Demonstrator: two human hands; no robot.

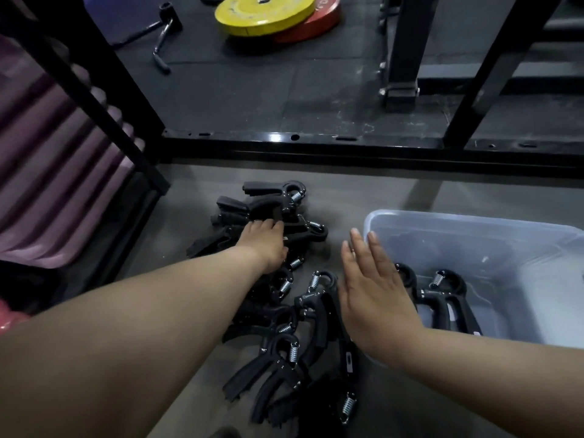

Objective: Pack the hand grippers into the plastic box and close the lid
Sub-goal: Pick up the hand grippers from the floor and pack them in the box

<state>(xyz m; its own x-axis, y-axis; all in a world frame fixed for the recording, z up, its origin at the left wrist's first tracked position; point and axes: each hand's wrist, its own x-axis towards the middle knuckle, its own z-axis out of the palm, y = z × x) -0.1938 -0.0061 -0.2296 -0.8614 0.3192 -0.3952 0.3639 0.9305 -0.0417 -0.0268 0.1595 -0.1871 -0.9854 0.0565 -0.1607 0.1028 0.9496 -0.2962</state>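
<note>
Several black hand grippers [284, 311] with steel springs lie in a loose pile on the grey floor. My left hand [264, 243] reaches into the far part of the pile, its fingers curled round one hand gripper [271, 213]. My right hand [373, 292] hovers flat with straight fingers between the pile and the clear plastic box [474, 226]. The box stands open at the right, with two hand grippers [442, 298] lying inside. No lid is in view.
A black metal rack frame [347, 147] crosses the floor just beyond the pile, with uprights at left and right. Pink rolled mats [47, 184] lie at the left. A yellow weight plate [265, 14] and a red plate [316, 23] lie farther back.
</note>
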